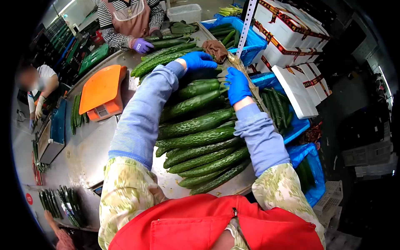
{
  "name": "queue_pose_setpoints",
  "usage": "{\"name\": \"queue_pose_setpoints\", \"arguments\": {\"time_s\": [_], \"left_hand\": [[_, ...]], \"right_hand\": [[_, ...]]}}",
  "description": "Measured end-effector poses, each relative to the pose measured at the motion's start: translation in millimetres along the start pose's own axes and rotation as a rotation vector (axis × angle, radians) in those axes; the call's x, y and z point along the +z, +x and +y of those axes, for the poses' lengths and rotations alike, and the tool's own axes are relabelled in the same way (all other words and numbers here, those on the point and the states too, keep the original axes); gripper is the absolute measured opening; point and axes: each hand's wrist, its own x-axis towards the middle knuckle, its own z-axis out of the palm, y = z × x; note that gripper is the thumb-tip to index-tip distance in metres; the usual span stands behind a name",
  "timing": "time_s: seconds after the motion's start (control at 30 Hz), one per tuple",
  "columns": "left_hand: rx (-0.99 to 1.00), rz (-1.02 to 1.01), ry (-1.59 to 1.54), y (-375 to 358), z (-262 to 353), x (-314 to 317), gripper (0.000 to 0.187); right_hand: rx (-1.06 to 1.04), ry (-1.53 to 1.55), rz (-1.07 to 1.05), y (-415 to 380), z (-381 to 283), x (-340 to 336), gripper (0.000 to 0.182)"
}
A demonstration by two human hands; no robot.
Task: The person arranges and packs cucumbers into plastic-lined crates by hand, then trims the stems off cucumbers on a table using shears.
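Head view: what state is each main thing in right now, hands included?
Long dark-green cucumbers: heaped, lying roughly side by side
Blue-gloved left hand: over the farther cucumbers, grip unclear
Blue-gloved right hand: by the cucumbers' ends, grip unclear
Brown cloth: crumpled
Orange platform scale: standing on the shiny metal table, display unreadable
Blue plastic-lined containers: holding cucumbers
White foam boxes with red tape: stacked
Flat white foam slab: tilted

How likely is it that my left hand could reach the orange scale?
Probably yes. The orange scale stands left of your left forearm, with a strip of tabletop showing between them; your left hand would likely just have to draw back from the cucumbers.
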Motion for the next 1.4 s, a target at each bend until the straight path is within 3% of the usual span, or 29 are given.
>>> {"name": "queue_pose_setpoints", "arguments": {"time_s": [0.1,0.17,0.23,0.3,0.4,0.5,0.57,0.6,0.63,0.7,0.73,0.77,0.83,0.9,0.93,0.97,1.0,1.03,1.07,1.1,1.13,1.17,1.23,1.27,1.3,1.33,1.4], "left_hand": [[0.154,0.227,-0.064,-18,-1,-9,0.041],[0.173,0.169,-0.376,-36,-4,-23,0.040],[0.075,0.156,-0.430,-66,0,-40,0.039],[0.143,0.266,-0.509,-99,-5,-47,0.037],[0.153,0.517,-0.535,-160,-17,-55,0.035],[0.077,0.792,-0.469,-213,-54,-43,0.039],[0.097,0.656,-0.092,-225,-97,-28,0.050],[0.016,0.527,-0.034,-230,-107,-18,0.059],[-0.029,0.457,0.223,-230,-97,-11,0.059],[0.035,0.457,-0.104,-212,-149,-25,0.058],[-0.038,0.500,0.156,-208,-131,-37,0.055],[0.086,0.530,0.041,-197,-144,-50,0.052],[0.069,0.480,0.353,-174,-180,-78,0.046],[0.003,0.504,0.624,-156,-194,-77,0.040],[-0.112,0.450,0.766,-152,-166,-74,0.038],[-0.076,0.469,0.699,-145,-202,-91,0.038],[-0.058,0.426,0.834,-144,-216,-107,0.041],[-0.212,0.378,0.828,-145,-156,-93,0.046],[0.046,0.484,0.987,-135,-205,-129,0.053],[0.035,0.593,0.421,-123,-193,-126,0.052],[0.128,0.621,0.528,-125,-123,-99,0.049],[0.161,0.489,0.209,-130,-35,-53,0.045],[0.380,0.590,0.192,-134,49,26,0.044],[0.386,0.466,-0.311,-135,76,64,0.045],[0.423,0.378,-0.279,-144,121,118,0.046],[0.482,0.247,-0.136,-161,169,179,0.047],[0.666,-0.125,0.162,-183,248,294,0.049]], "right_hand": [[-0.039,-0.024,-0.061,-25,-22,-25,0.030],[-0.084,0.007,-0.083,-43,-35,-46,0.029],[-0.150,0.072,-0.129,-58,-43,-78,0.024],[-0.226,0.026,-0.130,-90,-60,-107,0.025],[-0.329,-0.003,-0.051,-132,-66,-170,0.030],[-0.321,-0.050,0.183,-187,-63,-239,0.032],[-0.279,0.071,0.254,-209,-33,-323,0.033],[-0.245,0.069,0.326,-230,-23,-350,0.033],[-0.275,0.066,0.329,-247,-6,-388,0.032],[-0.193,0.077,0.496,-291,0,-406,0.031],[-0.212,0.041,0.560,-310,4,-409,0.031],[-0.197,0.041,0.599,-328,9,-422,0.032],[-0.228,0.041,0.635,-363,7,-423,0.032],[-0.203,0.030,0.659,-389,13,-437,0.032],[-0.181,0.009,0.664,-402,17,-446,0.033],[-0.161,-0.012,0.684,-418,21,-457,0.034],[-0.188,-0.003,0.603,-430,31,-476,0.035],[-0.177,0.059,0.620,-448,43,-494,0.036],[-0.224,0.111,0.679,-471,38,-479,0.032],[-0.110,0.008,0.891,-487,31,-465,0.030],[-0.078,0.036,0.928,-509,37,-471,0.030],[-0.057,0.069,0.941,-524,49,-478,0.030],[-0.009,0.193,0.967,-545,74,-480,0.030],[0.041,0.339,0.978,-548,89,-480,0.028],[0.091,0.484,0.976,-551,106,-487,0.026],[0.040,0.620,0.644,-563,150,-523,0.023],[0.120,0.426,0.906,-542,136,-492,0.024]]}}
